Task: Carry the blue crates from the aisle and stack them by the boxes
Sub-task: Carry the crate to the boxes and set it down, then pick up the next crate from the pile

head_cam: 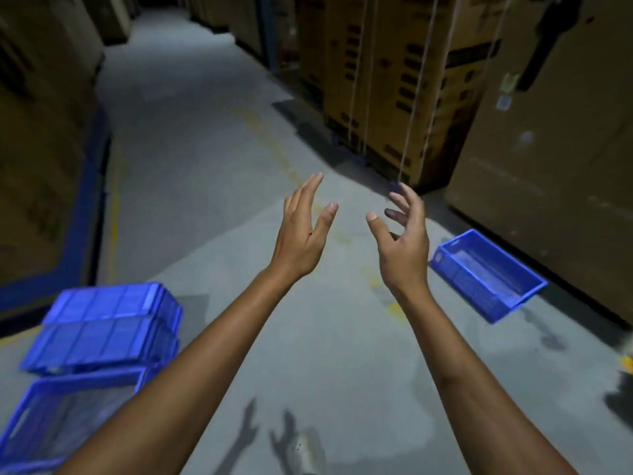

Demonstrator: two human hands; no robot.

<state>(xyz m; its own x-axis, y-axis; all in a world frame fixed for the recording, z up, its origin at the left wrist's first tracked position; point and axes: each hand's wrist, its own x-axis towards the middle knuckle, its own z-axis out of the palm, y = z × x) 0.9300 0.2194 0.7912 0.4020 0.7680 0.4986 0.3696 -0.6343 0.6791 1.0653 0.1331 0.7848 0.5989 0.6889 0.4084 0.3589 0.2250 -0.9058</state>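
Observation:
My left hand [303, 231] and my right hand [402, 238] are stretched out in front of me above the grey floor, fingers apart and palms facing each other, holding nothing. One blue crate [486, 274] lies upright on the floor at the right, close to the big cardboard boxes [548, 149]. At the lower left a stack of upturned blue crates [106, 329] leans on the floor. In front of that stack stands an open blue crate [68, 406], partly hidden by my left forearm.
Tall cardboard boxes [394, 80] tied with string line the right side of the aisle. More boxes [37, 132] on a blue base stand along the left. The grey concrete aisle floor [191, 114] runs ahead between them, with faded yellow lines.

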